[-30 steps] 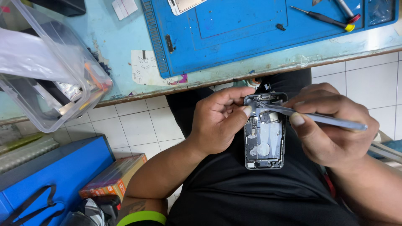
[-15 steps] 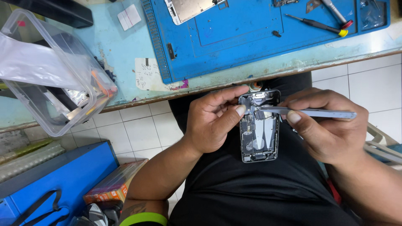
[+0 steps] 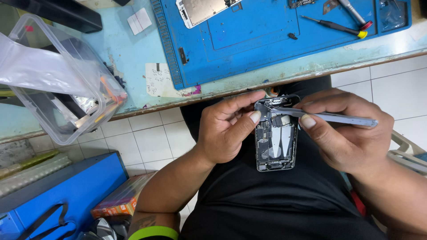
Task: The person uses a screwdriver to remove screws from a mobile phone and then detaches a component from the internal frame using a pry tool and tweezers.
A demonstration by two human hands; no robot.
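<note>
Over my lap, just below the edge of the pale turquoise workbench [image 3: 133,53], my left hand [image 3: 224,129] was closed around the left edge of the opened dark smartphone body [image 3: 275,135], thumb pressed on its top corner, while my right hand [image 3: 344,133] pinched the slim silver metal tweezers [image 3: 329,117], their tips reaching into the upper part of the phone near the camera end. Compared with half a second and a second earlier, the phone and both hands sat in almost the same place, and the tweezers lay a little flatter with their tips at the same upper corner; I judged that I was working the same small part loose, with nothing lifted out yet. Whether the tips actually held a part I could not tell. On the bench lay a blue ribbed silicone work mat [image 3: 267,40] carrying a detached phone screen panel [image 3: 204,10] and a thin black screwdriver with a yellow cap [image 3: 333,26]. To my left, a clear plastic storage tub [image 3: 58,93] hung over the bench edge, well apart from my hands. Below it stood a blue box [image 3: 58,191] on the white-tiled floor [image 3: 151,142]. Nothing blocked the phone; only my own thumbs crowded its top.
</note>
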